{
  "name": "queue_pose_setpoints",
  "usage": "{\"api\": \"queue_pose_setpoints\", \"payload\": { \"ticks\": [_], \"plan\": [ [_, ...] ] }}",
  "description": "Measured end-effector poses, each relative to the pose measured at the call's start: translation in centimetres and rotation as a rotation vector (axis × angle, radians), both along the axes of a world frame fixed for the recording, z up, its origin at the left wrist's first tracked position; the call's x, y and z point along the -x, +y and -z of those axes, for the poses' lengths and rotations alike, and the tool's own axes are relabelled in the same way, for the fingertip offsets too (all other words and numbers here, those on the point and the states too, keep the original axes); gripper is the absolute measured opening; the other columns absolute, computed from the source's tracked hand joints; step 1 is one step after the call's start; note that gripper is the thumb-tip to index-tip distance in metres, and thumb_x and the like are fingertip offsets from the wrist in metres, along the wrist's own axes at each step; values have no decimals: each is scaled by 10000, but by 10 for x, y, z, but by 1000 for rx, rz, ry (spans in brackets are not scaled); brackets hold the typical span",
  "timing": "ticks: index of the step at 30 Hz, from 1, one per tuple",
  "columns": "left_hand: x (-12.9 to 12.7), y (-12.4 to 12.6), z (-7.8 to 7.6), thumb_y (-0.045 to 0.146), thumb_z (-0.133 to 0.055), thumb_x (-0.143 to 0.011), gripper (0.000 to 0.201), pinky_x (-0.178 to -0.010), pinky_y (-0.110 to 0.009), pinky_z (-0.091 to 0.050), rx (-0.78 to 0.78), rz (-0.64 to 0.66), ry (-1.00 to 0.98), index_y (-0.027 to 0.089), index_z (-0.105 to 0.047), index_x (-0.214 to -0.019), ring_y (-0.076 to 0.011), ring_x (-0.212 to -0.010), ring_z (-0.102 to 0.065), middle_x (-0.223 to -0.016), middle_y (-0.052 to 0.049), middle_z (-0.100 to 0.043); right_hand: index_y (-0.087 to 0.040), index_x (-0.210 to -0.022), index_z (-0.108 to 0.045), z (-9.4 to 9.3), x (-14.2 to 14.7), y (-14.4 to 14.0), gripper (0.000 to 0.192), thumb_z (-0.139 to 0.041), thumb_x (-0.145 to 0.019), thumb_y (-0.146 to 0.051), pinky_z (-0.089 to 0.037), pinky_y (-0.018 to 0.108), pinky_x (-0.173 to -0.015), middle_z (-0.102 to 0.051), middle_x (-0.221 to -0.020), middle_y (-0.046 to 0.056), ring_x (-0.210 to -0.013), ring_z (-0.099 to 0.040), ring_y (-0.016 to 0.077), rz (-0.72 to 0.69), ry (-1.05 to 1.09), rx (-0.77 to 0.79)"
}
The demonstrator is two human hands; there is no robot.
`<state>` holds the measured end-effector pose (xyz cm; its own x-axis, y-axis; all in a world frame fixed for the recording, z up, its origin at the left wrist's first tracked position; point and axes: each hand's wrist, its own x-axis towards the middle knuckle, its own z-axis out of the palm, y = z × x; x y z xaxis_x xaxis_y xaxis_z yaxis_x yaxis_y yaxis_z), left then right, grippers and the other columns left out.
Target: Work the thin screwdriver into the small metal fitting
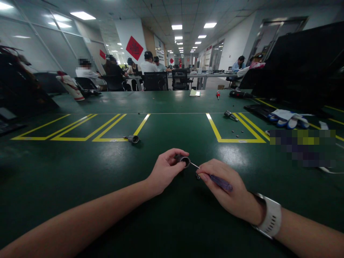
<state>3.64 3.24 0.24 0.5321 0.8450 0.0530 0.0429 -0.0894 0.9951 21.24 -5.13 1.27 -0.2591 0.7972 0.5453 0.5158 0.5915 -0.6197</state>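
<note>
Between the thumb and fingers of my left hand is a short dark metal cylinder, its hollow end turned toward me and to the right. My right hand grips a screwdriver with a translucent purple handle. Its thin shaft points left, and the tip reaches the rim of the cylinder; whether it goes inside I cannot tell. Some tiny ring-like metal parts lie on the green table just beside my right fingertips.
A similar metal part lies by the yellow tape at left. Another metal part and a few small pieces lie inside the right taped box. Gloves, a red-handled screwdriver and a power tool lie farther right. People sit beyond.
</note>
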Motion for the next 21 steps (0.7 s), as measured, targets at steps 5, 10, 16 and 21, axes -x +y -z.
{"api": "queue_pose_setpoints", "payload": {
  "ticks": [5, 10, 16, 21],
  "plan": [
    [-1, -1, 0, 155, -601, -733, 242, -881, -411, -496, -27, -19, -13, 156, -586, -975, -186, -940, -624, -1029, -59, -641, -214, -933, -580, -2, 0, -1, 134, -481, -866, -155, -476, 328, -689, -624, -825, 45, -770, -571, 169, -7, 3, 16],
    [0, -1, 1, 142, -595, -729, 268, -917, -426, -482, -60, -23, -6, 163, -577, -996, -185, -968, -621, -1089, -64, -630, -213, -908, -593, -3, -1, -1, 129, -479, -865, -170, -477, 332, -675, -626, -807, 45, -752, -572, 169, 1, 20, 47],
    [-1, -1, 2, 114, -579, -721, 271, -910, -400, -490, -70, -20, -14, 164, -575, -987, -175, -963, -626, -1087, -64, -630, -211, -899, -577, -3, 1, -1, 117, -473, -870, -165, -473, 325, -668, -618, -793, 42, -740, -565, 165, -10, 9, 40],
    [-1, 0, 2, 106, -565, -715, 264, -891, -395, -501, -156, -31, -5, 155, -575, -974, -183, -970, -622, -1104, -79, -612, -194, -862, -568, -6, 1, -4, 99, -477, -863, -154, -456, 314, -642, -602, -761, 41, -705, -553, 158, 11, -7, -4]
  ]
}}
